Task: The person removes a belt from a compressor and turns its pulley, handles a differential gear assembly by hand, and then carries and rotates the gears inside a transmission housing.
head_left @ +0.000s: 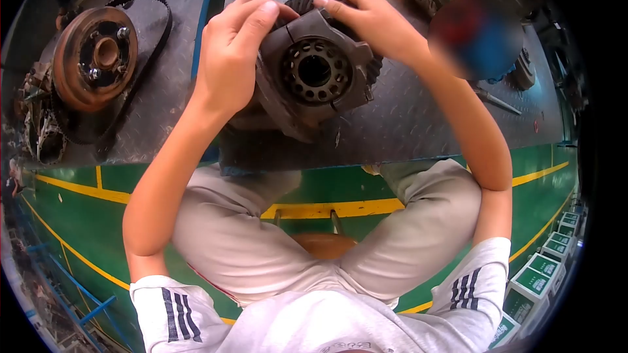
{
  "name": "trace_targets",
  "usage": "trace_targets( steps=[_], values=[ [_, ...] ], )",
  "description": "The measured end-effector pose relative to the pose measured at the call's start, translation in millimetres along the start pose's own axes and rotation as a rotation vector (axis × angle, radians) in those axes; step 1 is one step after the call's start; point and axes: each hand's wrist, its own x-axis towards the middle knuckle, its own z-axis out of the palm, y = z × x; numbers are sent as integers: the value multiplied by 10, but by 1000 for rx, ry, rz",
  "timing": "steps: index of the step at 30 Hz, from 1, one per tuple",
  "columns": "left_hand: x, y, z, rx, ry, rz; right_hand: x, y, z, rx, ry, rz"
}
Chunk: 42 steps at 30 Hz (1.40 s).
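Observation:
A dark metal differential assembly stands on the metal-topped bench in front of me. Its face carries a round bearing with a ring of holes about a central bore. Gear teeth show along its right and top edges. My left hand grips the upper left of the assembly, thumb on top and fingers curled, the fingertips partly hidden. From the upper right, my right hand holds the toothed top edge, with the thumb near the housing and the other fingers over the far side.
A rusty brake drum and a black toothed belt lie on the bench to the left. Toward the right are a pointed metal tool and a blurred red and blue shape. Green-and-white boxes line the floor at right.

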Motion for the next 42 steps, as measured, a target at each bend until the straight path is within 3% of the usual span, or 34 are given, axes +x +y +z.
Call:
trace_targets(
  steps=[4,17,27,29,31,42],
  values=[
    [-27,-60,-50,111,-48,130,-9,47,42,16,49,-67],
    [14,23,-116,80,-148,164,-206,-107,178,129,232,-77],
    [0,139,-140,141,-170,126,-145,17,150,306,142,-71],
    [-108,349,-151,535,-238,245,-129,11,144,302,149,-86],
    [-199,446,-93,705,-248,339,-132,24,145,302,162,-91],
    [-209,569,65,768,-214,169,-66,93,158,265,145,-78]
  ],
)
